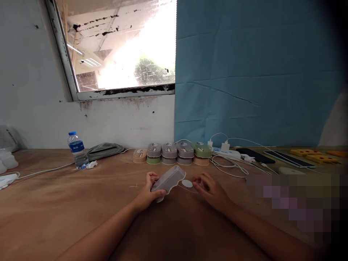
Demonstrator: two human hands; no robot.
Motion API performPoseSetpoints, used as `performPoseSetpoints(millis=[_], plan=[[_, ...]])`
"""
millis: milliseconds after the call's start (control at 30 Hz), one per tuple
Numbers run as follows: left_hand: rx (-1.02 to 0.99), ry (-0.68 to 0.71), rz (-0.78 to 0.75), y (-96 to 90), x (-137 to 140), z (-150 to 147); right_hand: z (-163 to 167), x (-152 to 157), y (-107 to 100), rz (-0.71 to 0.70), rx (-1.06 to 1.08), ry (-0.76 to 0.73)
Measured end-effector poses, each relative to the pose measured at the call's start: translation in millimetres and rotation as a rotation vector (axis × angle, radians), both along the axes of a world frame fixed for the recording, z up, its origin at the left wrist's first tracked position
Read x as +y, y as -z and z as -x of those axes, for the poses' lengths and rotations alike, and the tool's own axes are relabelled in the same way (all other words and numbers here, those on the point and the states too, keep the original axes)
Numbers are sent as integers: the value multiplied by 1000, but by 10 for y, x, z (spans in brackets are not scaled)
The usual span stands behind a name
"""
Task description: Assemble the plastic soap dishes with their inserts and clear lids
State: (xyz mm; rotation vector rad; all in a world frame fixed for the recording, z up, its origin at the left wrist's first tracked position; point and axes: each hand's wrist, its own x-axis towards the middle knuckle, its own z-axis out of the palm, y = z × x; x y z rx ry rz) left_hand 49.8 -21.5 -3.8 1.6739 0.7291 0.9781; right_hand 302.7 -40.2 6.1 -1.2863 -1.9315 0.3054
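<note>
My left hand (150, 192) is closed round a greyish translucent plastic case (170, 179) with a wavy, pale rim. The case is held tilted just above the table, its right end raised. Close to its right side is a thin clear piece (187, 189) bearing a white oval (187, 183). The fingertips of my right hand (210, 190) are pinched at the right edge of this clear piece. Beyond both hands stand several small oval boxes (169, 150) in green, grey and peach, most of them stacked in pairs.
On the left, a water bottle (77, 152) stands beside a grey-green pouch (106, 150) and a crumpled tissue (91, 165). White cables (231, 166), a power strip (228, 154), phones (289, 159) and yellow pieces (322, 158) lie at the right on the wooden table (116, 185).
</note>
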Motion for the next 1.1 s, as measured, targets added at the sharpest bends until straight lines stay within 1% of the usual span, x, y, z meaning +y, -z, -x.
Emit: performPoseSetpoints(millis=[67,100,167,233,333,467,567,633,667,700,733,767,800,867,900,933,967,1000,1033,1100], plan=[[60,-14,-80,-15,-66,-45,144,-117,5,91,115,-180],[91,-9,-120,-18,-93,-60,218,-171,20,161,212,-237],[123,11,-171,-12,-121,-70,343,-257,59,323,382,-291],[125,6,-185,6,-117,-61,420,-306,95,404,484,-329],[144,-21,-219,29,-87,-41,453,-312,124,417,551,-378],[139,-49,-229,22,-105,-63,449,-251,141,439,624,-349],[122,-117,-240,-7,-148,-109,447,-205,143,467,676,-333],[92,-188,-269,-28,-138,-114,431,-182,139,464,706,-320],[77,-240,-289,-39,-111,-97,416,-173,136,464,719,-314],[71,-321,-312,-48,-67,-61,396,-164,132,469,729,-312],[81,-448,-337,-57,-5,-5,372,-158,130,482,734,-315],[114,-619,-360,-63,70,72,347,-153,128,499,735,-323],[170,-822,-375,-68,156,169,322,-149,126,518,733,-334],[343,-1253,-365,-65,339,409,281,-143,125,543,729,-360],[431,-1393,-337,-56,428,540,268,-141,125,551,726,-368],[504,-1491,-317,-42,511,671,261,-139,125,557,723,-371],[573,-1559,-302,-23,588,796,261,-137,126,561,719,-372],[635,-1596,-295,-1,660,910,265,-136,128,566,715,-373],[686,-1615,-281,24,729,1009,274,-135,130,572,710,-374],[767,-1590,-219,71,869,1164,294,-137,138,588,703,-382]])
